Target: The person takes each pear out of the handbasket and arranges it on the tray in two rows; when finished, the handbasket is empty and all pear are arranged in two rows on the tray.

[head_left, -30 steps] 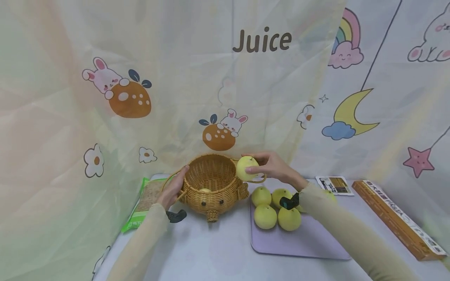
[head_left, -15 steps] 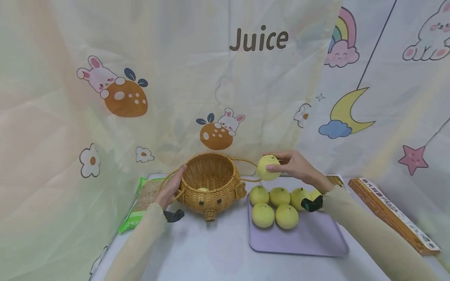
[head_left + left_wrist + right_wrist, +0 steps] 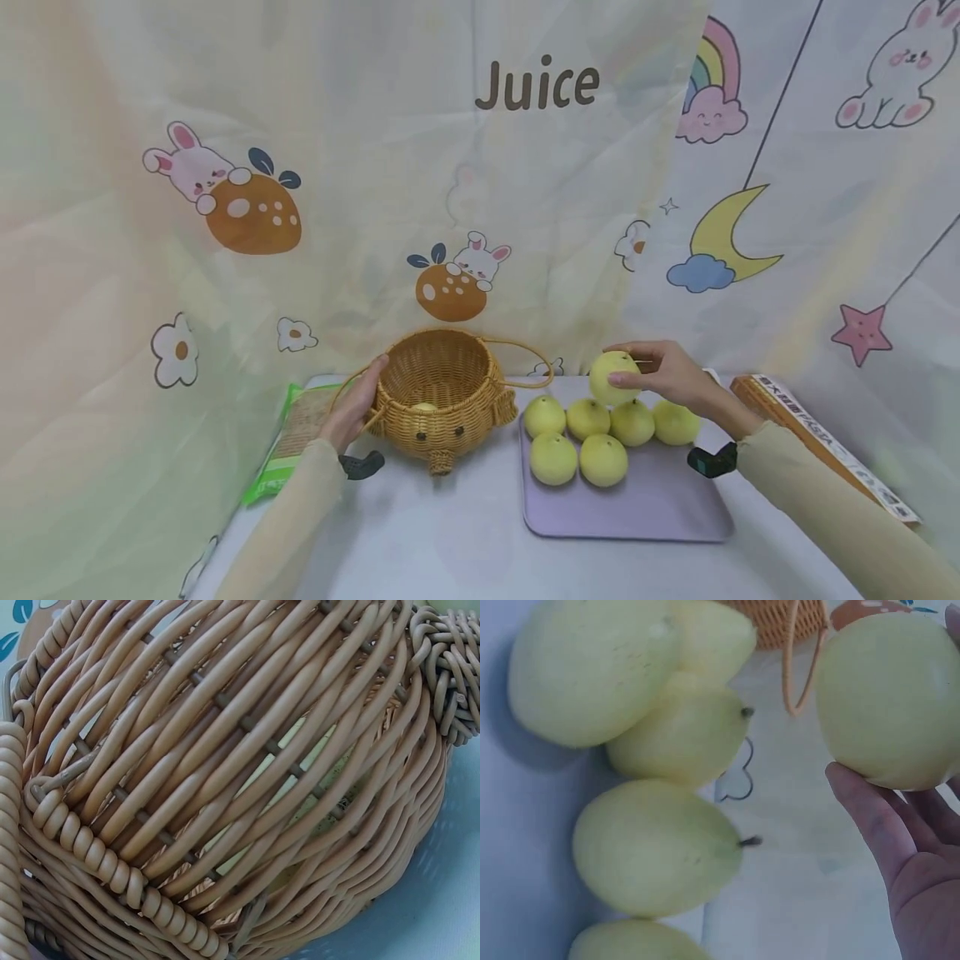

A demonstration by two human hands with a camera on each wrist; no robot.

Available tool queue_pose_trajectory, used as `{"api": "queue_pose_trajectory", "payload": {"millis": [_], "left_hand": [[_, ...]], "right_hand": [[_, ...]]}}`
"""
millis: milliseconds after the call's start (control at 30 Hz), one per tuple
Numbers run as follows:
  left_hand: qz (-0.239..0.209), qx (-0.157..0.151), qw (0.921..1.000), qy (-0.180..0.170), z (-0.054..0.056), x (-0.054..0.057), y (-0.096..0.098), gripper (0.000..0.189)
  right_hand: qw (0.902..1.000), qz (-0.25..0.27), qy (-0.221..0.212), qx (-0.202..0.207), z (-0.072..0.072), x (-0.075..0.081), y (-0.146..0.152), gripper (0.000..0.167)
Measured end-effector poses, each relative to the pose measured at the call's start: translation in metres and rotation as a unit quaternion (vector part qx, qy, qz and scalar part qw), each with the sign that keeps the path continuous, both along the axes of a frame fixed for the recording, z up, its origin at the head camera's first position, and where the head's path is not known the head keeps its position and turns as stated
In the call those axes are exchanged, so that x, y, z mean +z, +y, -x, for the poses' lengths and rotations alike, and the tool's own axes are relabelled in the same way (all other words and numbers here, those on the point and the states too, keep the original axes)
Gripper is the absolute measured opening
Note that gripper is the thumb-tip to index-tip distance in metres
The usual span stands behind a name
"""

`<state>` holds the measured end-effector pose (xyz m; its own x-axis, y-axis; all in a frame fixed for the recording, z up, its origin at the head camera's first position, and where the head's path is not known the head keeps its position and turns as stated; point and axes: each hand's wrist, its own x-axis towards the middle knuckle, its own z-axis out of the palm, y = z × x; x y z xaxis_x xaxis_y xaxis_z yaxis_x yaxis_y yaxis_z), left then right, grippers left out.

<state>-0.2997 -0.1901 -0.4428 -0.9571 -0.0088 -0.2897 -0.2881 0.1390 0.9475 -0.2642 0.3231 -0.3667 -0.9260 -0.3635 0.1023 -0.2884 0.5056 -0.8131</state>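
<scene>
My right hand pinches a round yellow-green pear between thumb and fingers, over the back row of pears on the purple tray. In the right wrist view this held pear rests at the fingertips, apart from the others. A woven basket with an animal face and trunk stands left of the tray. At its left side, by the handle, my left hand holds it, fingertips right at the rim. One pear shows low inside the basket; the left wrist view catches pale yellow through the weave.
Several more pears sit in two rows on the tray. A green-edged packet lies behind the left arm, and a long orange-brown box lies at the right. A printed cloth hangs close behind the table.
My right hand has carried the pear from beside the basket's right rim, rightward and slightly down, to over the tray's pears. The left hand stays at the basket. The view has shifted slightly.
</scene>
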Motion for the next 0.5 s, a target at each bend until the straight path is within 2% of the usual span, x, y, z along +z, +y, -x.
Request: {"api": "queue_pose_trajectory", "payload": {"millis": [167,500], "left_hand": [[0.01,0.006,0.9999,-0.011,0.0,-0.001,0.0,0.093],[0.006,0.006,0.9999,-0.01,0.003,0.002,0.0,0.092]], "right_hand": [[0.9987,-0.038,0.013,-0.031,-0.012,-0.008,0.016,0.056],[0.9951,-0.072,0.038,-0.056,-0.031,-0.015,0.033,0.052]]}}
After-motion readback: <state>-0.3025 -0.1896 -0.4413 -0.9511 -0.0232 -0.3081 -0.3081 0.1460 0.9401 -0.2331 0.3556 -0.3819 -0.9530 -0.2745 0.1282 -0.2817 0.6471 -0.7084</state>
